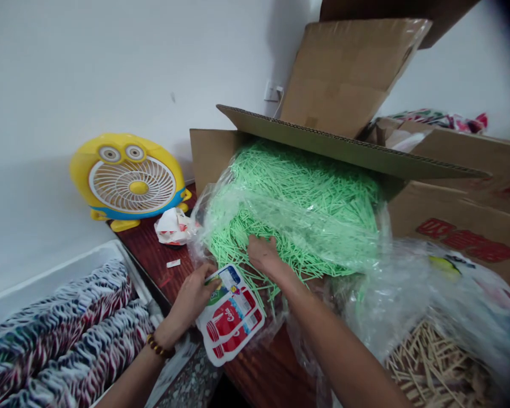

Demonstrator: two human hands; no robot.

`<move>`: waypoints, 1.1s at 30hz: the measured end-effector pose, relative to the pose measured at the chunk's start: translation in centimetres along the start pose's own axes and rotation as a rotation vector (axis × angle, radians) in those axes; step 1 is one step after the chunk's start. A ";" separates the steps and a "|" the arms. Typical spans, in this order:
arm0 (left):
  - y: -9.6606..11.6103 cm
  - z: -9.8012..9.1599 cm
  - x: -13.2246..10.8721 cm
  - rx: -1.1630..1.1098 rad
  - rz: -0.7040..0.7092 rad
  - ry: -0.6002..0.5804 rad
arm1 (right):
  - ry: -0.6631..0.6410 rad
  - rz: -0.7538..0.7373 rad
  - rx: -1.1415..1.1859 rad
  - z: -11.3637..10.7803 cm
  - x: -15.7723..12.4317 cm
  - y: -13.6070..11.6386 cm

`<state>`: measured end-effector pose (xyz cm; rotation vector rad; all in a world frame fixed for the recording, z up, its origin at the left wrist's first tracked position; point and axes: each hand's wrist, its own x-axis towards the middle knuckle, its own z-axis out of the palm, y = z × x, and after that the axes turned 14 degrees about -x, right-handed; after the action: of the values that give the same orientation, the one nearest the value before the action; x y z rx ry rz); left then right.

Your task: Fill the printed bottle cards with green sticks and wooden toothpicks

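My left hand (195, 293) is closed on the upper left edge of a flat printed packet (227, 326) with red cola-bottle pictures, tilted over the table edge. My right hand (263, 253) is at the near side of a heap of thin green sticks (301, 175). Its fingers are curled in among them, with the fingertips partly hidden. The sticks fill a clear plastic bag (306, 218) that spills out of an open cardboard box (344, 141) lying on its side. A few loose sticks lie between the packet and my right hand.
A yellow cartoon fan (138, 187) stands at the back left, near a crumpled white wrapper (173, 226) on the dark wooden table (153, 260). At lower left, a white bin (106, 249) holds rows of stacked printed packets. Tan sticks (433, 362) in plastic and more cartons (463, 204) are right.
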<state>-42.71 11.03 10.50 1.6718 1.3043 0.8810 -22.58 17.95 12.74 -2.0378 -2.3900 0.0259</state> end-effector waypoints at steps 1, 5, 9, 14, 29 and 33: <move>0.0 0.0 0.0 0.010 -0.001 0.005 | -0.004 0.010 0.052 -0.3 -0.2 0.3; 0.3 -0.3 0.4 0.022 0.014 0.069 | 0.003 0.059 0.303 -1.9 -1.5 2.3; 1.0 -0.9 0.9 -0.237 -0.047 0.066 | 0.002 0.095 0.576 -2.6 -3.8 5.2; 2.6 -0.9 0.2 -0.697 -0.264 0.015 | -0.043 0.236 0.900 -0.7 -7.4 8.3; 6.7 3.9 -5.8 -1.171 -0.442 -0.111 | 0.101 0.457 1.224 3.6 -14.5 8.7; 6.8 4.7 -8.0 -1.158 -0.495 -0.243 | 0.237 0.406 1.154 3.2 -16.3 8.3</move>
<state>-37.57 1.54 14.37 0.4893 0.7071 0.8293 -11.84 3.16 9.57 -1.6746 -1.2210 0.8620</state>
